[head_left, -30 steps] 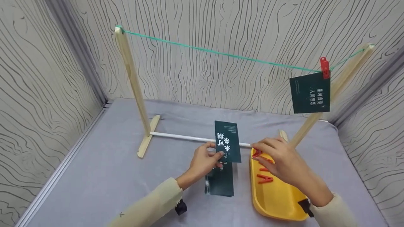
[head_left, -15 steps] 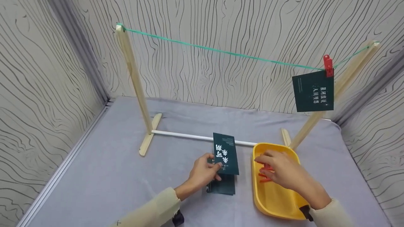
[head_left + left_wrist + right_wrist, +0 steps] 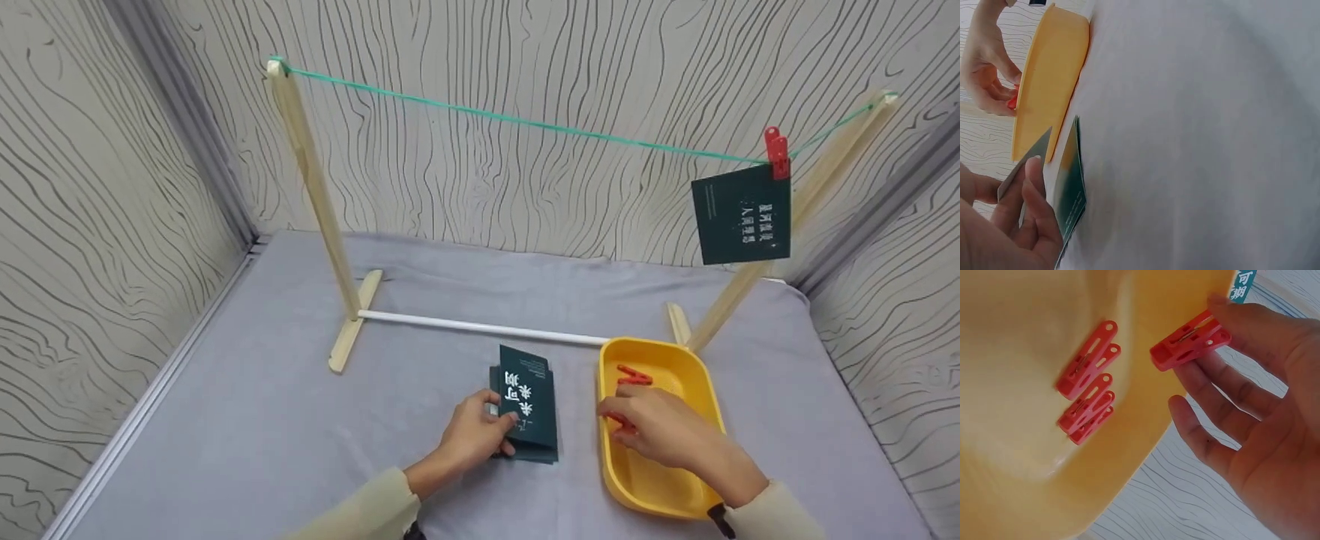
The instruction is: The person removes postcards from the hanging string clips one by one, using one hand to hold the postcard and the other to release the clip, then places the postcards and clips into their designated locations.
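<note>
My left hand point(image 3: 472, 433) pinches a dark green card point(image 3: 531, 401) with white characters between thumb and fingers. That card is tilted just above a small stack of similar cards point(image 3: 1072, 197) lying on the cloth. Inside the yellow tray point(image 3: 611, 480), my right hand point(image 3: 660, 429) holds a red clothespin point(image 3: 1188, 340) by its handle end, between thumb and fingers. More red clothespins point(image 3: 1086, 363) lie on the tray floor beside it. Another dark green card point(image 3: 742, 214) hangs from the green string point(image 3: 480, 112), clipped by a red clothespin point(image 3: 778, 154).
A wooden post point(image 3: 311, 180) on a foot stands at left, and a second post point(image 3: 825, 180) at right behind the hanging card. A white rod point(image 3: 480, 327) joins them low down, behind the hands. Grey cloth point(image 3: 300, 450) covers the table; patterned panels surround it.
My left hand has lowered its card toward the stack. The right hand has come from the tray's far rim down into the tray and now has a clothespin.
</note>
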### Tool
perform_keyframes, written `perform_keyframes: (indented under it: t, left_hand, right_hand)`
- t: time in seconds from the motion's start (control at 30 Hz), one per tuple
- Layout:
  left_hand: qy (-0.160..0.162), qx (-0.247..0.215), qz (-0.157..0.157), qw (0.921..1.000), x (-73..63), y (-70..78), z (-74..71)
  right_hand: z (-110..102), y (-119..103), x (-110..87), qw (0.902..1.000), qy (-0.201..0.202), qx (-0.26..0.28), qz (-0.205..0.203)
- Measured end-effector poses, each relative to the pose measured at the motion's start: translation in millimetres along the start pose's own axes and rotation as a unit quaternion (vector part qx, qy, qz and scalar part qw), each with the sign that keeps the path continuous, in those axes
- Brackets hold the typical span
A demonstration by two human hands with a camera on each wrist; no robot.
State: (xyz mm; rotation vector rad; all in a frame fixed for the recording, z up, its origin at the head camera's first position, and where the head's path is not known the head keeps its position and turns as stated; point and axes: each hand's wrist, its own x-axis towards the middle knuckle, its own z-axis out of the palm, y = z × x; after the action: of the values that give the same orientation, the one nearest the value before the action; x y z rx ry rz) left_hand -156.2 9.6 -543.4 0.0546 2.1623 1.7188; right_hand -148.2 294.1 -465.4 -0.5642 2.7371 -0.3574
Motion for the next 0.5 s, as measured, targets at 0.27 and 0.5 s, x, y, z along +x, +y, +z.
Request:
perform_keyframes:
  t: [0.27, 0.5]
  left_hand:
    - [0.009, 0.014, 0.000, 0.9999, -2.8, -5.9, -1.6]
    - [-0.001, 0.120, 0.020, 0.9925, -3.2, -5.2, -1.6]
  right_hand:
    - [7, -2, 0.0, 0.9958, -0.035, 0.033, 0.077]
    - [12, -2, 2.5, 0.9909, -0.077, 0.029, 0.106]
